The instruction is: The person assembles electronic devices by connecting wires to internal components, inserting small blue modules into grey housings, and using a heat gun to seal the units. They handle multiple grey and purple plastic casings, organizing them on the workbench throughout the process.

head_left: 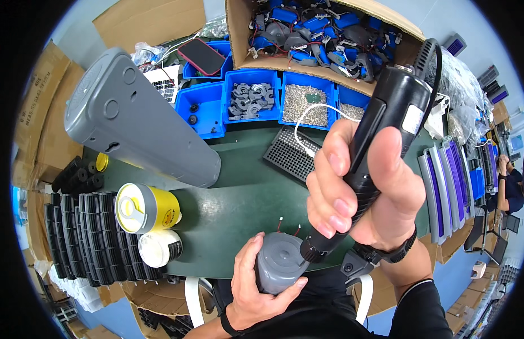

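My left hand wraps round a grey cylindrical plastic housing at the near edge of the table. Its round end faces up, and two thin wires with small white plugs show just beyond it. In my right hand is a black electric screwdriver, held at a slant with its cable end up and to the right. The nose of the screwdriver meets the right rim of the housing's end. Its bit and any screw there are hidden.
A tall grey casing stands at left, near a yellow tub, a white jar and stacked black rollers. Behind are a perforated black tray, blue bins of parts and screws, and a carton. Another person sits far right.
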Demonstrator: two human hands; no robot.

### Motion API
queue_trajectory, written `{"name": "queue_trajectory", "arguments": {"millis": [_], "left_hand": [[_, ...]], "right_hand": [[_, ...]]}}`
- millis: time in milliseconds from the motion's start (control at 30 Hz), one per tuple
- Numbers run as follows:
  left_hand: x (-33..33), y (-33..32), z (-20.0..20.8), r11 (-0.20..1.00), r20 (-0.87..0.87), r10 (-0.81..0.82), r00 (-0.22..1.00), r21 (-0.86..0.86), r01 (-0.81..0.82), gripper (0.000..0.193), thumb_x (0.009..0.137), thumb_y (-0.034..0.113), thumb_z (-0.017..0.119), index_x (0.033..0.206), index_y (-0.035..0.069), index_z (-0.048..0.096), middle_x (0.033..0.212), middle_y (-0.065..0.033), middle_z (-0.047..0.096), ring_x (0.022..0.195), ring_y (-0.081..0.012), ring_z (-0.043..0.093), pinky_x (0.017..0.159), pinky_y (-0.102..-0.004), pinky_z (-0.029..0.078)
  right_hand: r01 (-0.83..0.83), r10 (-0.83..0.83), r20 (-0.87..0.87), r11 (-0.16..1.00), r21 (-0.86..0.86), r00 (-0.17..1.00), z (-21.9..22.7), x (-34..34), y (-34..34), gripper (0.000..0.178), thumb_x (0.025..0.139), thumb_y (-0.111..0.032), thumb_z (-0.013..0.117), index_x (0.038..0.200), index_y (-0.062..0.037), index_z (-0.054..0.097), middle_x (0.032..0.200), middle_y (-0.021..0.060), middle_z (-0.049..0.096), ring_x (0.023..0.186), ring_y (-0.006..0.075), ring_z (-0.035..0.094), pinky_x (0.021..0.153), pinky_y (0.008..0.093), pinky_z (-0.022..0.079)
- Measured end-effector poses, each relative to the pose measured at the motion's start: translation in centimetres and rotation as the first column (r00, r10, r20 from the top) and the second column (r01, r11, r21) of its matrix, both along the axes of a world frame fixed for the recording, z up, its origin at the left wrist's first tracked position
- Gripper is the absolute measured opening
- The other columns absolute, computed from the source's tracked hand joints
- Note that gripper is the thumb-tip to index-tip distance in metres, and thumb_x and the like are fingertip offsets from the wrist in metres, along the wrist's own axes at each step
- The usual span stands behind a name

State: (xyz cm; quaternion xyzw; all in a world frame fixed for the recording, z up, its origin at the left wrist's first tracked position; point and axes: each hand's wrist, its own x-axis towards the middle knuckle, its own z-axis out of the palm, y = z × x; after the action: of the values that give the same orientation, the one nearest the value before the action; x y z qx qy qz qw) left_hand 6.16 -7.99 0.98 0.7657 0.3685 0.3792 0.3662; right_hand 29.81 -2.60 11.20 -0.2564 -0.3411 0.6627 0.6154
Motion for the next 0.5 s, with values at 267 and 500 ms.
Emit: {"name": "queue_trajectory", "arguments": {"millis": [267,500], "left_hand": [[-0.8,0.8,0.8,0.999,-0.035,-0.031,0.999,-0.024,0.030,0.097,0.070,0.024,0.097,0.145,-0.012,0.046,0.136,-0.0306,0.058,0.121,-0.0418,0.063,0.105,-0.0460,0.052],[-2.7,3.2,7.9,0.922,0.315,0.354,0.880,-0.274,-0.273,0.129,0.070,0.067,0.086,0.158,-0.006,0.028,0.134,-0.0205,0.059,0.103,-0.0225,0.067,0.088,-0.0366,0.057]], "right_hand": [[0.230,-0.198,-0.191,0.960,0.162,0.961,1.9,4.3,-1.2,0.070,0.107,-0.065,0.042,0.130,0.0004,0.050,0.082,0.0069,0.057,0.059,0.0157,0.054,0.055,0.0330,0.051],[0.723,-0.570,0.454,0.611,-0.323,0.685,-4.7,9.0,-7.6,0.049,0.108,-0.027,0.057,0.149,-0.0040,0.041,0.106,0.0118,0.064,0.086,0.0214,0.066,0.063,0.0359,0.058]]}}
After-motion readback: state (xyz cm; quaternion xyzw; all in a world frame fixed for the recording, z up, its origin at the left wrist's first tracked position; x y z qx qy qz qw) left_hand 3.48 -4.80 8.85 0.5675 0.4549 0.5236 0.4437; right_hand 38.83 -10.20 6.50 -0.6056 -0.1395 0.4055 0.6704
